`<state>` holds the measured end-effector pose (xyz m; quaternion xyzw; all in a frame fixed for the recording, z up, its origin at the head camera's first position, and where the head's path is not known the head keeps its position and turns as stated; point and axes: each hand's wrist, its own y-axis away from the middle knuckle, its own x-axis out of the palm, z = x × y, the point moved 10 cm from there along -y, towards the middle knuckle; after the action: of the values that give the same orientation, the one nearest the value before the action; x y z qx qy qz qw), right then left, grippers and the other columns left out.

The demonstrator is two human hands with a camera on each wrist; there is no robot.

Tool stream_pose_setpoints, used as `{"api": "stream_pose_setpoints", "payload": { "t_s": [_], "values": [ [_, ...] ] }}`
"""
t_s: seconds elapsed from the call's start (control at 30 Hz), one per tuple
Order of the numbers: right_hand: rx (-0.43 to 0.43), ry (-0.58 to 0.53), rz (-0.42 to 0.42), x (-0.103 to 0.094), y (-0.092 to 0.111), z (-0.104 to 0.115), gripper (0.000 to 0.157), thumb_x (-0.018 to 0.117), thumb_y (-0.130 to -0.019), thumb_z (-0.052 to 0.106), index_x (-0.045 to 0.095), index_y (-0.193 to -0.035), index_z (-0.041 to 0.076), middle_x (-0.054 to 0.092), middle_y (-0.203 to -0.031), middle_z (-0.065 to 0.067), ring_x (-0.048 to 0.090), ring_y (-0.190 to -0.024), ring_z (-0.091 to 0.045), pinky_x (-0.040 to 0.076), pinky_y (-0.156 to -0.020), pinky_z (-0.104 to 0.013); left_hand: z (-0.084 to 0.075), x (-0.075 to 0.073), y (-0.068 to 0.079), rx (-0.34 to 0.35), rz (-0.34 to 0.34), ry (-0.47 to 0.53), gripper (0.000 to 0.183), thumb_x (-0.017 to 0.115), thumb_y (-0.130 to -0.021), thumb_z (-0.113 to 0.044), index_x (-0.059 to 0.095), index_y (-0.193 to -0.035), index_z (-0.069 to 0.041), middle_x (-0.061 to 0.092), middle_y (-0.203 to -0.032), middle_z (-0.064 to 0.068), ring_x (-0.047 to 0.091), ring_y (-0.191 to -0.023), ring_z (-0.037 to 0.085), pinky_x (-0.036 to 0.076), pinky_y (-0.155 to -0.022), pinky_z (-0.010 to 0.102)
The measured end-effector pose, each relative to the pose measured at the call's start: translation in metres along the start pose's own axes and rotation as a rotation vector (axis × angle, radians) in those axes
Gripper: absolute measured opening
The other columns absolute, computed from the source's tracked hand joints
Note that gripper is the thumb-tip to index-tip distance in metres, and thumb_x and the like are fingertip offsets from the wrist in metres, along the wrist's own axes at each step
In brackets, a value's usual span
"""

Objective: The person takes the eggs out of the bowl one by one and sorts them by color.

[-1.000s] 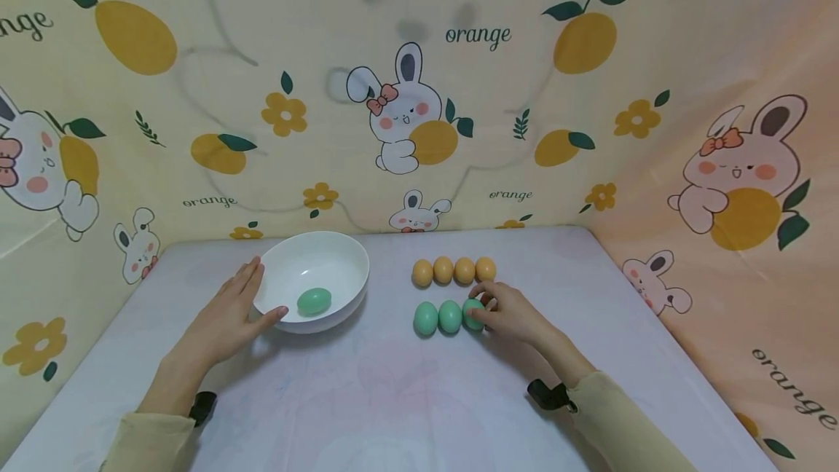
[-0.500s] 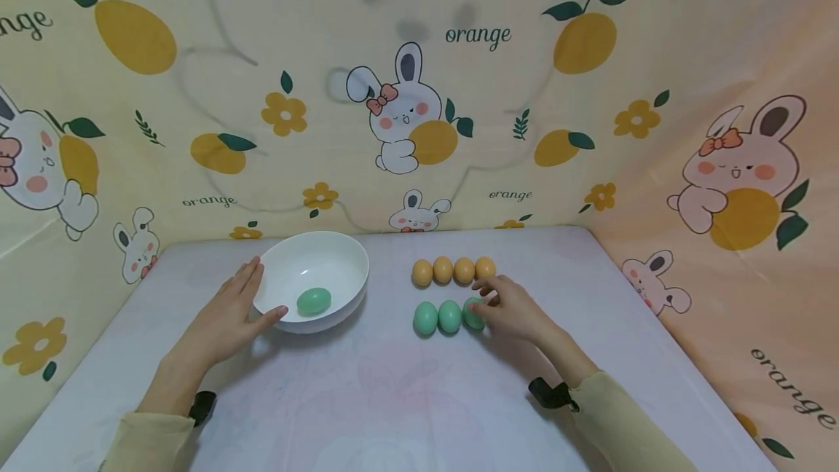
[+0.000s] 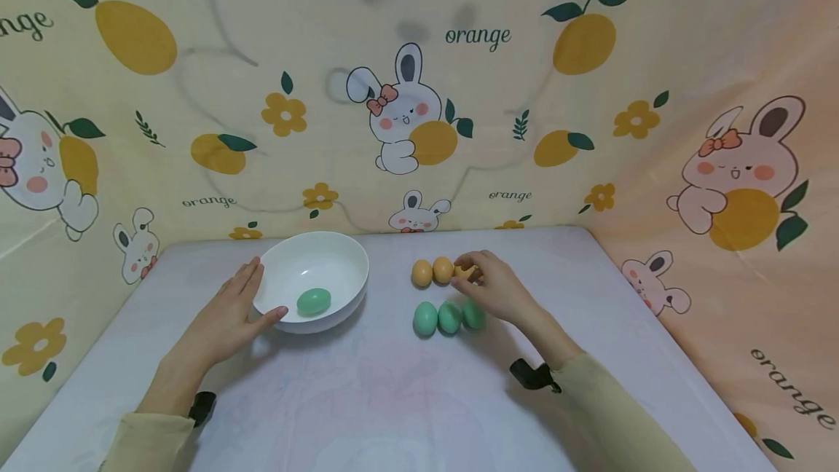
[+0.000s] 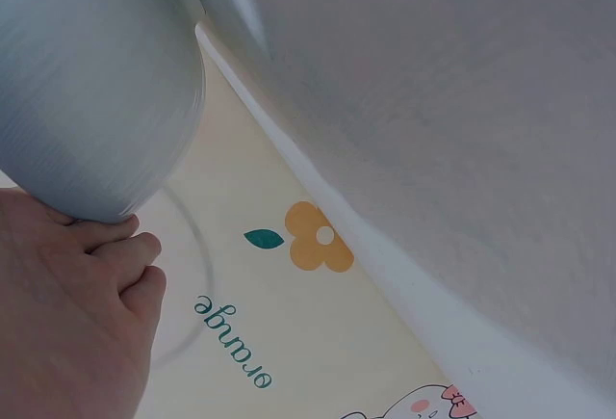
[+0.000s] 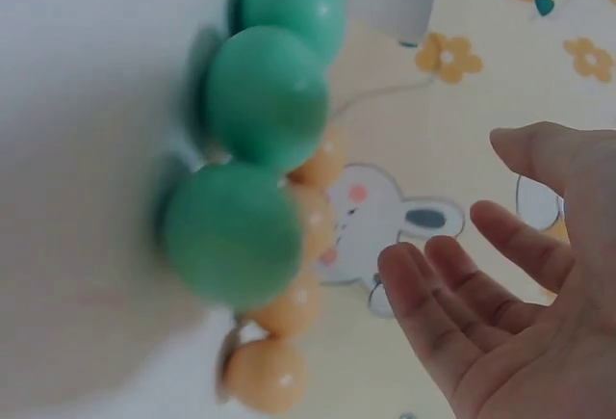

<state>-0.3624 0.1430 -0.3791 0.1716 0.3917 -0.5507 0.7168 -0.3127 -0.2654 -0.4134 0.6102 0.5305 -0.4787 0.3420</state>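
Note:
A white bowl (image 3: 347,257) stands at the left of the table, with one green egg (image 3: 314,301) inside. My left hand (image 3: 223,315) rests its straight fingers against the bowl's left side, thumb at the near rim; in the left wrist view the fingertips touch the bowl's outer wall. To the right, three green eggs (image 3: 449,317) lie in a row, and a row of several yellow-orange eggs (image 3: 443,269) lies behind them. Over the right end of the yellow row hovers my right hand (image 3: 499,288), hiding part of it. The right wrist view shows its spread fingers holding nothing.
A pale cloth covers the table (image 3: 380,399). Behind it hangs a printed curtain (image 3: 314,79) of rabbits and oranges, which also runs along the right side. Each wrist wears a small black camera (image 3: 534,375).
My right hand has left the rightmost green egg and moved up and slightly left over the yellow eggs. The left hand, bowl and eggs have not moved.

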Motion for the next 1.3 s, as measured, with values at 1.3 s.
{"api": "stream_pose_setpoints", "payload": {
  "t_s": [1.3],
  "values": [
    [-0.51,0.11,0.42,0.141,-0.094,0.166,0.031,0.069,-0.102,0.016,0.07,-0.132,0.008,0.068,-0.132,-0.009,0.068,-0.098,-0.012,0.055,-0.083,-0.016,0.0,-0.002,-0.001,-0.005,-0.008,0.005,0.105,0.056,-0.099,-0.065,0.015,-0.162,0.009,0.011,-0.171,0.026,0.013,-0.156,0.049,0.018,-0.124,0.067]
  ]
}}
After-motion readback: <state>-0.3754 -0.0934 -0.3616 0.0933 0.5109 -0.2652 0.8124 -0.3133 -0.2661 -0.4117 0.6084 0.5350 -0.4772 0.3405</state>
